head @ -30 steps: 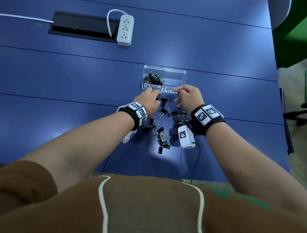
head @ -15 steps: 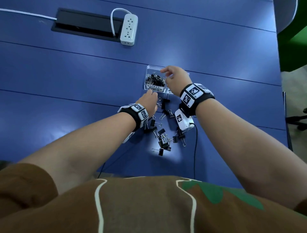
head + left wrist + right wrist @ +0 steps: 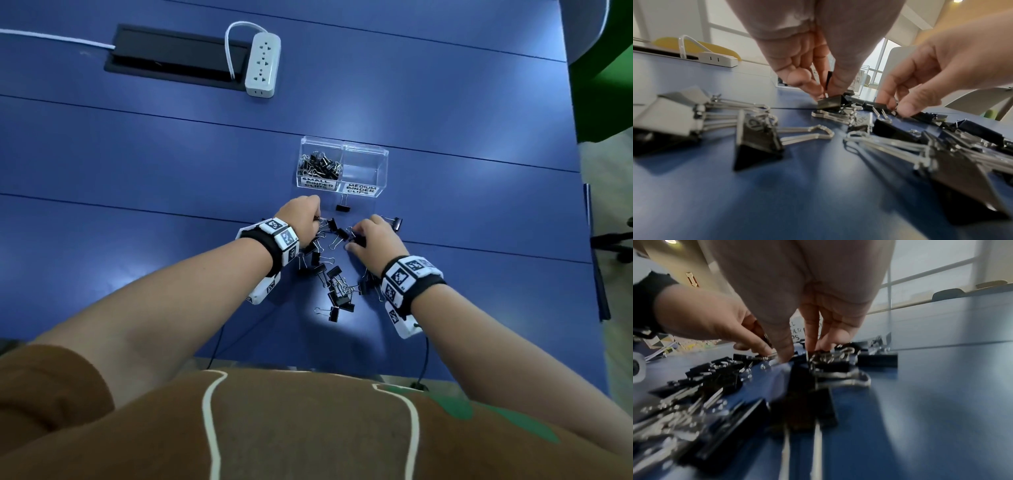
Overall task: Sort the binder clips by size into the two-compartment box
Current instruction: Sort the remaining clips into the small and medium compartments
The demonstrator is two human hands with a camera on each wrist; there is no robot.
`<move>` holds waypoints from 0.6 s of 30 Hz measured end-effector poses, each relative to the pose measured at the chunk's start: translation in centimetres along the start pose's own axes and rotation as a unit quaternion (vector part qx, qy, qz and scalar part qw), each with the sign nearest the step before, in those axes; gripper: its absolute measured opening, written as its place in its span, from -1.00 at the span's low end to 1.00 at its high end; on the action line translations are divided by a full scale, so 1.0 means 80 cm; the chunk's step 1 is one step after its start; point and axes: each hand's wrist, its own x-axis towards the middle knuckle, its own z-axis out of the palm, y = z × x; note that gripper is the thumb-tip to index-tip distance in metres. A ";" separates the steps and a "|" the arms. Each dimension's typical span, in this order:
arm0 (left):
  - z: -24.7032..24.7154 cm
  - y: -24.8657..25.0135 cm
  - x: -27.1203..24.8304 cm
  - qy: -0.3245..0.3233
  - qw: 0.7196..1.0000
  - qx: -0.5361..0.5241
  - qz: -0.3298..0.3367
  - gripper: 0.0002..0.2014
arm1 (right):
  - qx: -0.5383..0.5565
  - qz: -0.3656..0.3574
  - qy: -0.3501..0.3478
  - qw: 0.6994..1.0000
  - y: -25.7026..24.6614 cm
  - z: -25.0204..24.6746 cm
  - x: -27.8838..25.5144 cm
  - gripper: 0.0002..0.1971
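Right hand (image 3: 371, 236) back from box (image 3: 342, 167) — pinching clip (left hand (image 3: 301, 219) too).

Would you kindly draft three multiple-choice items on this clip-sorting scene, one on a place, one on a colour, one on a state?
1. Where do the loose binder clips lie?
A. on the table, nearer the person than the box
B. behind the box
C. on the power strip

2. What colour is the table?
A. white
B. blue
C. green

3. How is the box's compartment labelled MEDIUM?
A. heaped with clips
B. covered by a lid
C. empty

Key: 1 A, the clips lie scattered between the two hands; 2 B, the surface is blue in every view; 3 C, only the SMALL compartment holds clips.
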 end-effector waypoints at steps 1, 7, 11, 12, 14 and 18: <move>0.000 0.000 -0.001 0.003 1.000 -0.001 -0.002 -0.92 | 0.003 -0.002 0.013 1.000 -0.001 0.003 -0.001 -0.68; -0.001 0.003 -0.006 -0.002 1.000 0.011 0.006 -0.89 | 0.026 0.004 0.045 0.999 -0.012 -0.004 0.000 -0.83; 0.000 -0.003 -0.007 0.011 1.000 -0.010 0.000 -0.95 | 0.125 0.032 0.102 0.986 -0.022 -0.029 0.010 -0.83; 0.001 -0.005 -0.008 0.018 1.000 -0.017 -0.004 -0.97 | 0.137 0.025 0.121 0.983 -0.027 -0.037 0.016 -0.82; 0.003 -0.010 -0.010 0.025 0.999 -0.023 -0.013 -0.90 | 0.142 -0.003 0.144 0.979 -0.043 -0.054 0.031 -0.82; -0.002 -0.017 -0.013 0.042 0.998 -0.043 -0.027 -0.81 | 0.147 -0.044 0.141 0.978 -0.076 -0.078 0.068 -0.79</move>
